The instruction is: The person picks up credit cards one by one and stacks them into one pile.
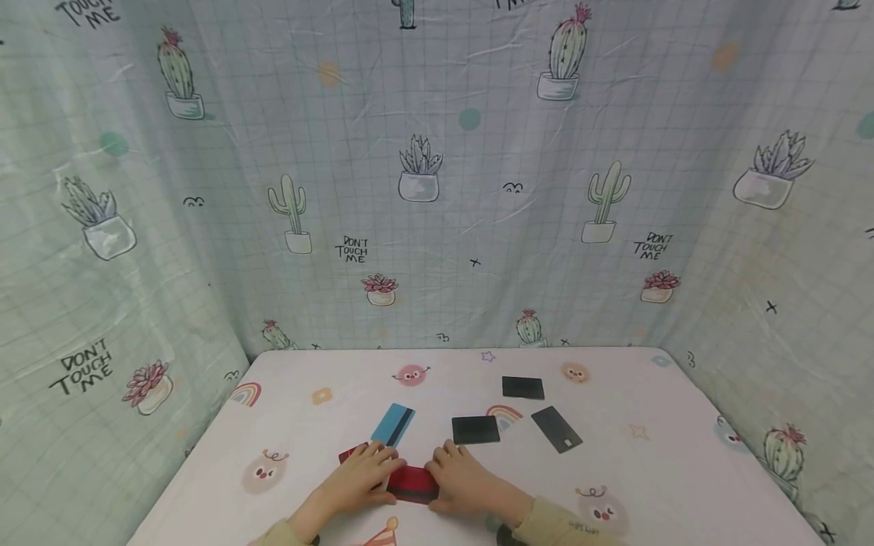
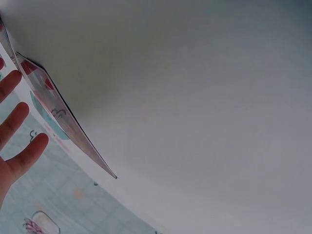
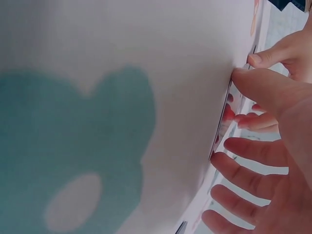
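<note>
A red card with a dark stripe (image 1: 413,484) lies flat on the table between the two hands. My left hand (image 1: 362,474) holds its left end, the thumb at the near corner and fingertips at the far one. My right hand (image 1: 467,478) grips its right end. In the right wrist view the right thumb (image 3: 253,80) and a fingertip touch opposite corners of the thin card edge (image 3: 222,117), while the other fingers spread apart. Another red card (image 1: 350,453) shows partly from under the left hand. In the left wrist view a card (image 2: 73,126) lies near the spread left fingers (image 2: 31,151).
A blue card with a dark stripe (image 1: 393,425) lies just beyond the left hand. Three dark cards lie farther right: one nearer the middle (image 1: 476,430), one at the back (image 1: 523,388), and one slanted with a chip (image 1: 556,430). Patterned cloth (image 1: 478,227) hangs behind the table.
</note>
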A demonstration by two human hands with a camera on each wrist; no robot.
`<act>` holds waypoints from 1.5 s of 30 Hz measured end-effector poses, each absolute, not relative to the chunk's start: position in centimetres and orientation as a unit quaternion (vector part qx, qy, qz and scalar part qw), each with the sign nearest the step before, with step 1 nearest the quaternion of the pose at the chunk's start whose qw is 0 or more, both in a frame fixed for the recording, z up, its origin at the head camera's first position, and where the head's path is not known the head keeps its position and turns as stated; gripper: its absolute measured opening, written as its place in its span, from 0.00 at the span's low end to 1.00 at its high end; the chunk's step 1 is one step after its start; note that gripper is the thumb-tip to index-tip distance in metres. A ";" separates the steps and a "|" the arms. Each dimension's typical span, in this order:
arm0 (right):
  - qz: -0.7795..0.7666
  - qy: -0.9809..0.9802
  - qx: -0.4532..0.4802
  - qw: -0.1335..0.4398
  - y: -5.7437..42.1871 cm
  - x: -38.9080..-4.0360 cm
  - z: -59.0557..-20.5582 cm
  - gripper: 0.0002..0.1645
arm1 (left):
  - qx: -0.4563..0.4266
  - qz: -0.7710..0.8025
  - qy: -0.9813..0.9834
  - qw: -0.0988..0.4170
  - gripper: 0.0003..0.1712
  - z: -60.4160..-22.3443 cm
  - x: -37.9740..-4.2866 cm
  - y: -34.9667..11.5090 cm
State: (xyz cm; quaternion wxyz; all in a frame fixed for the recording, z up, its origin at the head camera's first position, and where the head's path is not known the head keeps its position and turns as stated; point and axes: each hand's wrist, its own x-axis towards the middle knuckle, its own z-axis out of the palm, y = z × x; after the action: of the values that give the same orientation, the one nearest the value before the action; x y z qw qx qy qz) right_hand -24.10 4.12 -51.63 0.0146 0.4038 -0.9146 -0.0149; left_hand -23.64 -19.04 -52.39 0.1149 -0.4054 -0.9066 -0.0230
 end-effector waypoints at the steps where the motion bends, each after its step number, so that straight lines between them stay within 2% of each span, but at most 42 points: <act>1: -0.013 -0.915 0.404 0.011 4.1 -24.2 -51.6 0.30 | -0.407 -0.025 -0.906 0.115 0.29 -52.4 -23.7 -19.0; 12: -0.004 -0.916 0.401 -0.016 4.1 -24.7 -51.5 0.32 | -0.406 -0.027 -0.909 0.088 0.29 -52.0 -23.6 -18.9; 23: 0.024 -0.914 0.403 -0.033 4.1 -24.6 -50.8 0.31 | -0.414 -0.019 -0.905 0.092 0.29 -51.9 -23.8 -18.8; 34: 0.046 -0.913 0.403 -0.052 3.9 -25.0 -51.2 0.31 | -0.403 -0.023 -0.913 0.061 0.30 -51.5 -23.6 -18.6; 45: 0.047 -0.914 0.402 -0.039 3.9 -24.9 -51.1 0.30 | -0.386 -0.017 -0.921 0.040 0.29 -51.1 -23.7 -18.1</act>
State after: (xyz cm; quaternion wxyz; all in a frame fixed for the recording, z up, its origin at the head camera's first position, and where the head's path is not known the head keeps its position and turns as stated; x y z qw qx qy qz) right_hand -24.90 3.87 -51.08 -0.0393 0.4019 -0.9136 0.0469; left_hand -23.72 -18.07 -51.14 0.0397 -0.3860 -0.9215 -0.0166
